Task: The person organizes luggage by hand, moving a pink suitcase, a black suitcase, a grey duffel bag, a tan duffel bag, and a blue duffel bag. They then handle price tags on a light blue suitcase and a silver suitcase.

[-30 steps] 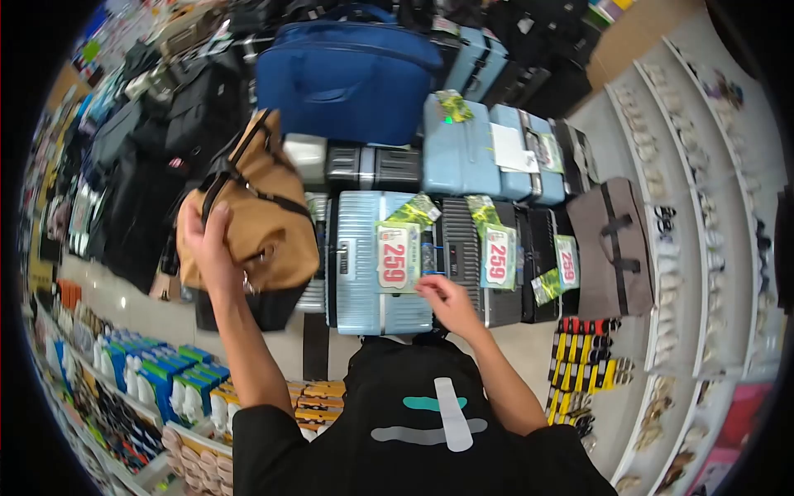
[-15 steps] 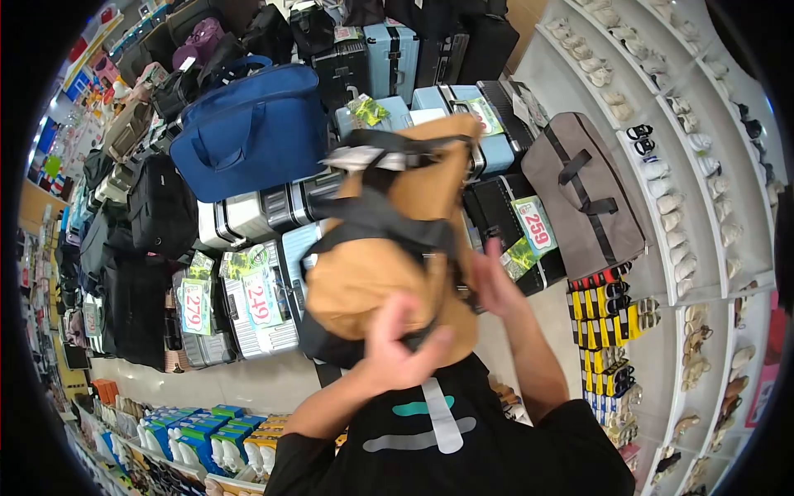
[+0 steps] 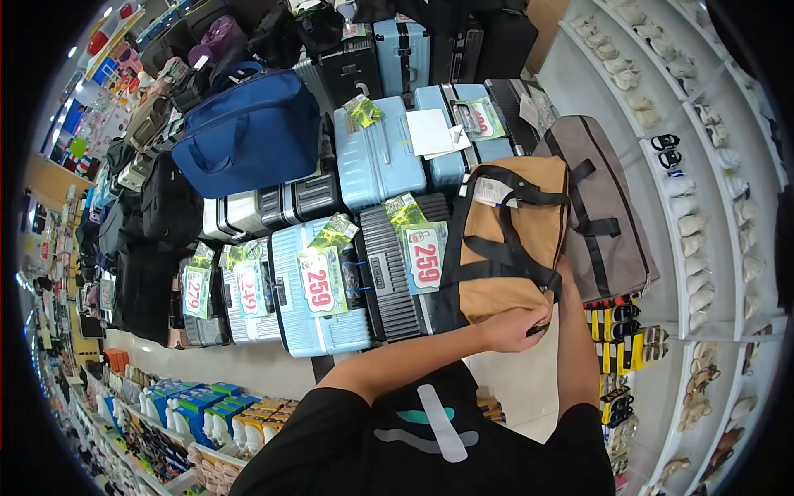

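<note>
Left-hand fingers (image 3: pixel 529 332) curled narrow around the lower corner of the tan bag (image 3: pixel 488 295), by a small dark piece of trim; looks like a pinch, not a full grip. Right hand (image 3: pixel 566 277) is at the bag's right edge, fingers mostly hidden behind the cloth, so can't tell how wide they are or how firmly they hold. Bag is at the right end of the front suitcase row, beside the ribbed black suitcase (image 3: pixel 399 293), and overlaps the grey-brown bag (image 3: pixel 595 240). Black straps (image 3: pixel 506 248) lie loose across its upper face. Risks, my read: soft body could sag or fold if only the corner carries load, and the pinch could slip. A loose strap could snag the grey-brown bag's handle (image 3: pixel 597 227) and drag it along. Pushing right could shove that bag toward the shoe shelves (image 3: pixel 674 326). Swinging left could catch the 259 tag (image 3: pixel 424 258) and bend or tear it.
</note>
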`<state>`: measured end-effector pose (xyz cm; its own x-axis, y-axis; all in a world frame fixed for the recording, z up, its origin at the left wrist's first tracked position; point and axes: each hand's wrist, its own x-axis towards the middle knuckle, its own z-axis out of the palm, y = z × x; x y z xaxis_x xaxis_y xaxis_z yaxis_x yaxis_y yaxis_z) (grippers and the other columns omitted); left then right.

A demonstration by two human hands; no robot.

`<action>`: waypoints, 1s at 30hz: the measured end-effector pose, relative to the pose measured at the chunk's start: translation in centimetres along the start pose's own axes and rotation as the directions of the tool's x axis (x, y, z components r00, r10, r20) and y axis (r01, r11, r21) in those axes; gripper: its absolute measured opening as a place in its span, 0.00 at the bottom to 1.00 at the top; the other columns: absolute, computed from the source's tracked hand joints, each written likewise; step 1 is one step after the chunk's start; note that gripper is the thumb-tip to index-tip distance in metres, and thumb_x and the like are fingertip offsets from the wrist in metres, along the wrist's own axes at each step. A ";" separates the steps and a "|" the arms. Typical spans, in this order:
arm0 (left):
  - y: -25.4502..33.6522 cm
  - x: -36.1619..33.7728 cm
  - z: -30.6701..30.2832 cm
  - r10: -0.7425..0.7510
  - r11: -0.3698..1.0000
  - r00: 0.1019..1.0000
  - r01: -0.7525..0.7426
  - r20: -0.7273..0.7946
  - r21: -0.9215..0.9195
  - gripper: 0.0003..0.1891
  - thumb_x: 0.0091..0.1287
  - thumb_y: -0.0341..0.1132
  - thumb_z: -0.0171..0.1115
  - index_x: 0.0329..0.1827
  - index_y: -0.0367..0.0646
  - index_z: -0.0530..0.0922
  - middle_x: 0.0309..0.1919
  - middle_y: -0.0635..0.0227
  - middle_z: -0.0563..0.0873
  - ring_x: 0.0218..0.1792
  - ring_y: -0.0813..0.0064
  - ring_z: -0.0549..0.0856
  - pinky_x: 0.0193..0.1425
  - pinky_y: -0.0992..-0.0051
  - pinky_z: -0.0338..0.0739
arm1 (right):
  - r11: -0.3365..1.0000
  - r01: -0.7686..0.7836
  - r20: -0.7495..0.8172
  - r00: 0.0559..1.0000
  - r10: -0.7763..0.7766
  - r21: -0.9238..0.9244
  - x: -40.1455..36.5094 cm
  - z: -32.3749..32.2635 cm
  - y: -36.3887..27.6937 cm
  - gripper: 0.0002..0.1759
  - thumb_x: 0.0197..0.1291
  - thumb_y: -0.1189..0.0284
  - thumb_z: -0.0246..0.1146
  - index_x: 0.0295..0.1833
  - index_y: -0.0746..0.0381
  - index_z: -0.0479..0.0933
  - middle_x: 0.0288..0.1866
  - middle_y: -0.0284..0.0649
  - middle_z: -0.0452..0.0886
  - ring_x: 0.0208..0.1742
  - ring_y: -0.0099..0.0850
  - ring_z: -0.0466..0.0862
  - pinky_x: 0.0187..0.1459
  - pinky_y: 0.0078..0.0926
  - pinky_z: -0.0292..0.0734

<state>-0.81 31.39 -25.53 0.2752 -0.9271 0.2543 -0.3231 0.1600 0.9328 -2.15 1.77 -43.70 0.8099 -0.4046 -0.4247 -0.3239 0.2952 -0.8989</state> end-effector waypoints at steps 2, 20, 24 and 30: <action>-0.8 0.4 1.1 -0.058 0.998 0.998 0.058 -0.002 -0.023 0.12 0.67 0.33 0.58 0.40 0.40 0.62 0.28 0.50 0.74 0.33 0.44 0.77 0.36 0.57 0.70 | 0.994 0.009 -0.088 0.996 -0.019 -0.112 -1.3 3.4 -4.0 0.19 0.66 0.77 0.55 0.61 0.70 0.72 0.52 0.43 0.83 0.48 0.32 0.84 0.49 0.26 0.79; -8.1 -5.4 2.0 -0.362 0.930 0.931 0.359 -0.034 -0.076 0.19 0.66 0.41 0.60 0.52 0.38 0.71 0.41 0.53 0.85 0.46 0.55 0.85 0.51 0.62 0.78 | 0.747 0.368 -0.044 0.883 -0.468 -0.554 1.2 4.9 -5.0 0.19 0.69 0.74 0.50 0.61 0.72 0.71 0.55 0.54 0.81 0.54 0.46 0.81 0.57 0.32 0.72; -10.1 -13.7 -3.3 -0.599 0.800 0.729 0.563 -0.332 -0.207 0.13 0.68 0.36 0.60 0.50 0.38 0.74 0.38 0.63 0.85 0.38 0.72 0.85 0.44 0.72 0.79 | 0.643 0.266 -0.105 0.871 -0.479 -0.718 -5.4 8.5 -7.2 0.23 0.71 0.70 0.51 0.66 0.73 0.67 0.66 0.53 0.73 0.65 0.41 0.75 0.65 0.31 0.66; -13.3 -32.0 -11.9 -0.598 0.608 0.224 0.753 -0.770 -0.253 0.15 0.63 0.36 0.59 0.49 0.38 0.77 0.39 0.52 0.86 0.41 0.58 0.86 0.46 0.62 0.79 | 0.391 0.267 -0.123 0.669 -0.733 -0.881 -15.5 17.2 -6.5 0.23 0.71 0.69 0.53 0.66 0.71 0.66 0.67 0.54 0.70 0.68 0.46 0.70 0.68 0.36 0.63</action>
<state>5.43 62.92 -43.02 0.9518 -0.0426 -0.3036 0.2396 -0.5147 0.8232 -4.24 20.99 -29.45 0.7193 -0.5931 0.3618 -0.3410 -0.7551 -0.5599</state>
